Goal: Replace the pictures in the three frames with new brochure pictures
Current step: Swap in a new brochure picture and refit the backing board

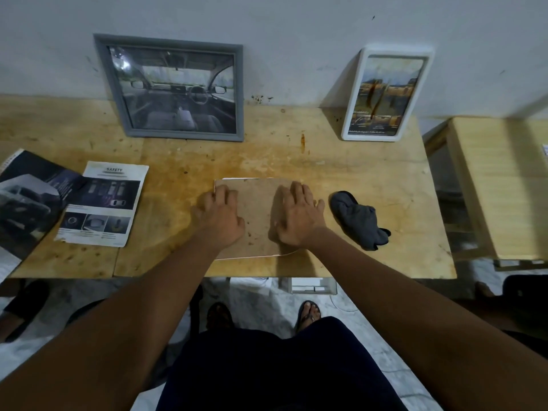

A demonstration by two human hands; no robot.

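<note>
A third frame [261, 215] lies face down on the wooden table [184, 179] in front of me, its brown backing board up and a thin white rim showing at its edges. My left hand [219, 218] rests on the board's left part with fingers bent at its left edge. My right hand [299, 218] lies flat on the right part, fingers spread. A grey frame [175, 87] with a car-interior picture leans on the wall at the back left. A white frame [385, 93] with a yellowish brochure picture leans at the back right. Brochure pages [103, 203] lie at the left.
A crumpled grey cloth [360, 219] lies just right of my right hand. An open dark brochure [26, 200] hangs over the table's left end. A second wooden surface [501, 185] stands to the right across a gap. My sandalled feet [308, 312] are below the table's front edge.
</note>
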